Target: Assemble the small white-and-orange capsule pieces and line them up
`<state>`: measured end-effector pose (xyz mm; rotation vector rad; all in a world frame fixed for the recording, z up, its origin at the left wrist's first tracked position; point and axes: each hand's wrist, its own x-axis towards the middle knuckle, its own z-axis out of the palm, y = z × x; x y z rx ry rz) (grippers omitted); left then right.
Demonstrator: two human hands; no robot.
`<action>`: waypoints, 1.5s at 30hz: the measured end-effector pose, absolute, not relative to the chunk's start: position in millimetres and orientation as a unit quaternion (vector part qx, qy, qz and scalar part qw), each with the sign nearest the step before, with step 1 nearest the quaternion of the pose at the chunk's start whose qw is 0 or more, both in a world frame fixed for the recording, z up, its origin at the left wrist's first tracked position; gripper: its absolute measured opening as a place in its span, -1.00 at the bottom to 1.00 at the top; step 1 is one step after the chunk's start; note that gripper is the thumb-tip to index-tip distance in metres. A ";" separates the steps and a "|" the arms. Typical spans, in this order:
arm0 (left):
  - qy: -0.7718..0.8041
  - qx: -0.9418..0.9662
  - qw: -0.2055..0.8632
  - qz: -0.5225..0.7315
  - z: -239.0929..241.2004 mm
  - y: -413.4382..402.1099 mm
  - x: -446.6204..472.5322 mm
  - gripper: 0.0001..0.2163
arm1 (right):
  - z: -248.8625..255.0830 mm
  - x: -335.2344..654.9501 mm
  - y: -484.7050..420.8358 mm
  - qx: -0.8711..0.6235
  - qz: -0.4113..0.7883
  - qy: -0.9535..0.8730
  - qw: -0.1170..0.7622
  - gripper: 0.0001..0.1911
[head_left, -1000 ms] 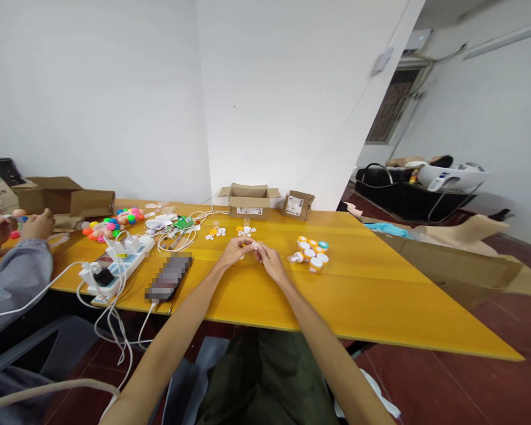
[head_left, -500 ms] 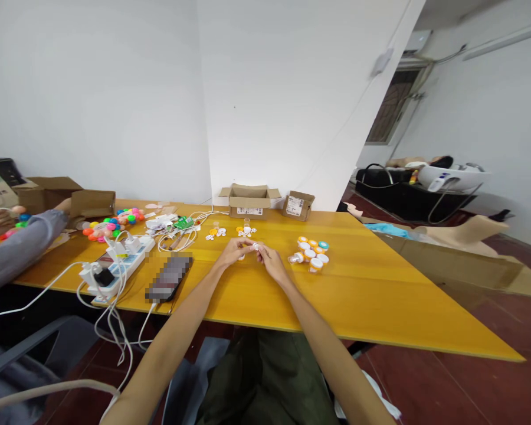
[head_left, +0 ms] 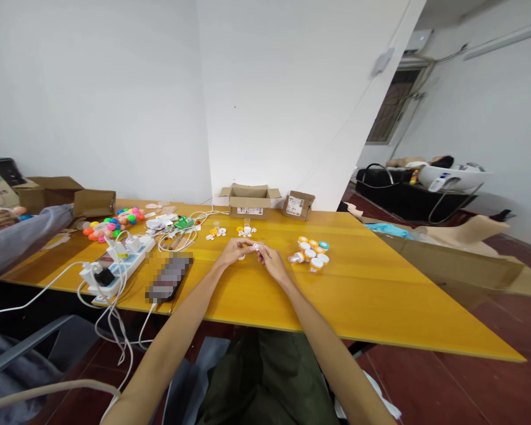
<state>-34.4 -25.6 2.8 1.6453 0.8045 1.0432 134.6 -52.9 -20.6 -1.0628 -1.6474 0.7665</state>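
Note:
Over the middle of the yellow table [head_left: 380,295], my left hand [head_left: 233,251] and my right hand [head_left: 269,260] meet at the fingertips. Between them they pinch a small white piece with dark marks [head_left: 255,247], too small to name for certain. Part of a small pale round thing [head_left: 241,257] shows on the table under my left hand. Beyond my hands lie small white and orange pieces [head_left: 246,231] beside a clear container, with a similar group [head_left: 216,233] to its left. Right of my right hand is a cluster of small jars with white, orange and teal lids [head_left: 310,254].
An open cardboard box [head_left: 249,203] and a smaller carton [head_left: 299,205] stand by the wall. To the left are a phone [head_left: 170,278], a power strip [head_left: 126,268] with white cables, and colourful balls [head_left: 110,227]. A co-worker's sleeve and hand [head_left: 0,218] reach in at far left.
My hands and the small white piece are almost unmoved. At far left the co-worker's arm has shifted slightly, and some coloured balls by that hand are now hidden.

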 end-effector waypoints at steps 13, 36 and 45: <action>0.346 0.691 0.446 0.452 -33.4 5.9 -42.9 -0.61 | -18.1 134.8 -53.4 -0.447 0.342 -0.670 0.483 -0.45; 0.370 0.719 0.408 0.423 3.9 -26.9 -33.1 -0.67 | -18.1 130.8 -54.7 -0.457 0.357 -0.648 0.494 -0.39; 0.381 0.750 0.321 0.434 0.3 -24.0 -30.8 -0.85 | -14.5 131.6 -57.3 -0.465 0.330 -0.642 0.512 -0.34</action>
